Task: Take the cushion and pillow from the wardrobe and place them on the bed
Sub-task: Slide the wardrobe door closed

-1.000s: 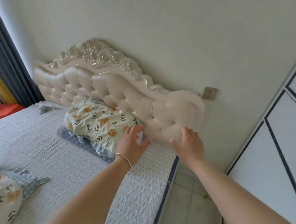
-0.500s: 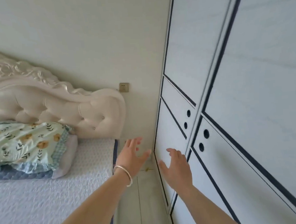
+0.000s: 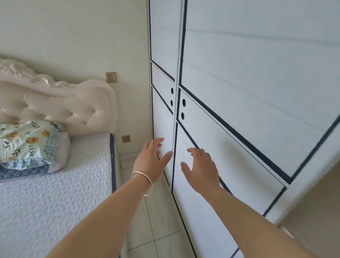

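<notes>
A white wardrobe with dark blue trim fills the right side, its doors closed. Round finger holes sit where the door panels meet. My left hand, with a silver bangle on the wrist, is held out open in front of the left lower door. My right hand is open too, close to the right lower door. Neither hand holds anything. On the bed at the left, a floral pillow lies on a blue quilted cushion against the headboard.
A cream tufted headboard stands against the wall. A narrow strip of tiled floor runs between bed and wardrobe. Two wall sockets are mounted beside the headboard.
My view swung right from the bed to the wardrobe. Both hands left the pillow and headboard and now reach toward the lower wardrobe doors, closer than half a second ago.
</notes>
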